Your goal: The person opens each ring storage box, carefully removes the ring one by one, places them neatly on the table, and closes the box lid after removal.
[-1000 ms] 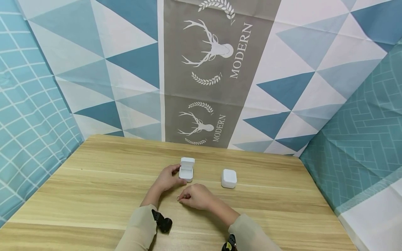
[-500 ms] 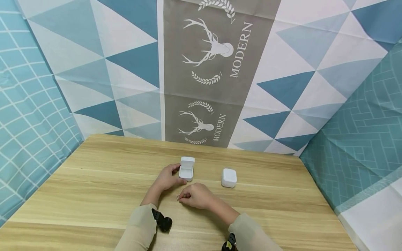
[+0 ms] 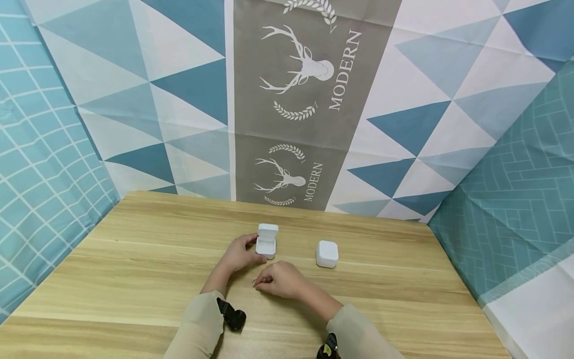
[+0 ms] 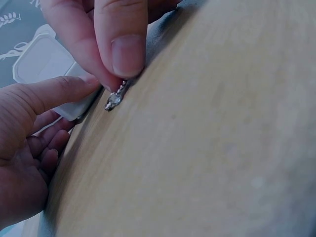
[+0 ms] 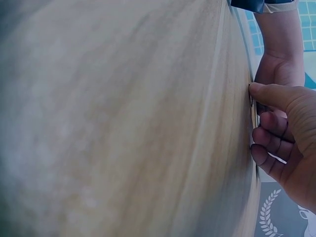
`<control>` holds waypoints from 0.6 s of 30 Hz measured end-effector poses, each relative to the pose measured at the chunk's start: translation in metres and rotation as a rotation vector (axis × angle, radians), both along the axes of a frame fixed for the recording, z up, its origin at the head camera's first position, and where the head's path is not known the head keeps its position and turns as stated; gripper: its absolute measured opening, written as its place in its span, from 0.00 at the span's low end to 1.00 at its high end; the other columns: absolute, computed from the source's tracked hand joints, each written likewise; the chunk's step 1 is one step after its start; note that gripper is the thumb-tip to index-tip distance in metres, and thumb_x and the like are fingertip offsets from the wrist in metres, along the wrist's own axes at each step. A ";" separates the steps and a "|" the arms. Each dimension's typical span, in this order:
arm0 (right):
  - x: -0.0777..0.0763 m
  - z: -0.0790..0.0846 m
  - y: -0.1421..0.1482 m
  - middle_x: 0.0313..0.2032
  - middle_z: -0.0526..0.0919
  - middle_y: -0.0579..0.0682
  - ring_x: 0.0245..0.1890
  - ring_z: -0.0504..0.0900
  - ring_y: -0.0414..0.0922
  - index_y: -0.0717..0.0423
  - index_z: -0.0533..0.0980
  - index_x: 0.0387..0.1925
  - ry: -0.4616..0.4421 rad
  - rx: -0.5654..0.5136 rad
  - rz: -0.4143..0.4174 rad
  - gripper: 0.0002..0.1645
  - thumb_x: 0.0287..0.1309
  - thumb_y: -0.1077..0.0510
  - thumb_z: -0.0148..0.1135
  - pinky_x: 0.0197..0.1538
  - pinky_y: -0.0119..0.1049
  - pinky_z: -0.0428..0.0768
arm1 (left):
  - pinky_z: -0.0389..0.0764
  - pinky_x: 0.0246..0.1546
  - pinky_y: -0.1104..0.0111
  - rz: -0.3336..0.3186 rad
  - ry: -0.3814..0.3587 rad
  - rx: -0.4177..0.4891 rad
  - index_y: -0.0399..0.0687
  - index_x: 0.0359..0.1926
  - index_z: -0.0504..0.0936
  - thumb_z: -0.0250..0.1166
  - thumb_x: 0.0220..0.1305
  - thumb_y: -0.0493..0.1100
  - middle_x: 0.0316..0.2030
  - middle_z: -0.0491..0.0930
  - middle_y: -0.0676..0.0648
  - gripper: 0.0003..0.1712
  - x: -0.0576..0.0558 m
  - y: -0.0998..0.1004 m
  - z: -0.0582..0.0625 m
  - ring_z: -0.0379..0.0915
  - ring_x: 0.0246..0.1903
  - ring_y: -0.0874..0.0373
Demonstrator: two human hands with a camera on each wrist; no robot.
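A small white ring box (image 3: 266, 248) stands on the table with its lid raised. My left hand (image 3: 238, 254) grips it from the left, thumb at the front and fingers behind. Just in front of the box, my right hand (image 3: 283, 281) pinches a silver-coloured ring (image 4: 114, 100) between thumb and forefinger. In the left wrist view the ring shows a clear round stone and small beads, and it sits low over the wood; the fingertips hide its upper part. From the right wrist only the edge of the ring shows beside the thumb (image 5: 269, 94).
To the right of the open box stands a second white box (image 3: 327, 254), lid down. The wooden table (image 3: 157, 289) reaches back to a patterned cloth wall (image 3: 287, 114), with tiled-print cloth at both sides. Dark camera mounts sit on both wrists.
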State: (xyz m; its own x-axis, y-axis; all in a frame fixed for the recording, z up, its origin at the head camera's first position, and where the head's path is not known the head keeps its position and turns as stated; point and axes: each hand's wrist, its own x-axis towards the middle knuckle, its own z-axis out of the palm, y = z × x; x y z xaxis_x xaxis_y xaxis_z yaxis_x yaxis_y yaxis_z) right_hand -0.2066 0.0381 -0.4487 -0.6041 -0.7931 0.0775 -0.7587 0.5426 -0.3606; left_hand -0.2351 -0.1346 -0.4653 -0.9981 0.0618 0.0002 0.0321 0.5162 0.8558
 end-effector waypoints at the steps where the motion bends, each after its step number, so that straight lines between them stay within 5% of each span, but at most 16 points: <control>1: 0.000 0.000 0.000 0.30 0.86 0.33 0.25 0.71 0.21 0.43 0.85 0.32 0.000 -0.003 0.001 0.06 0.56 0.51 0.64 0.31 0.13 0.68 | 0.69 0.59 0.51 0.000 -0.003 0.001 0.38 0.61 0.71 0.75 0.44 0.41 0.57 0.74 0.38 0.41 0.000 0.000 0.000 0.69 0.57 0.44; 18: -0.003 0.008 0.007 0.26 0.84 0.38 0.24 0.70 0.25 0.47 0.85 0.32 -0.077 -0.112 -0.066 0.07 0.54 0.51 0.66 0.29 0.17 0.70 | 0.69 0.59 0.51 -0.003 0.002 0.022 0.38 0.61 0.71 0.76 0.42 0.40 0.57 0.74 0.37 0.42 0.001 0.000 0.001 0.69 0.57 0.43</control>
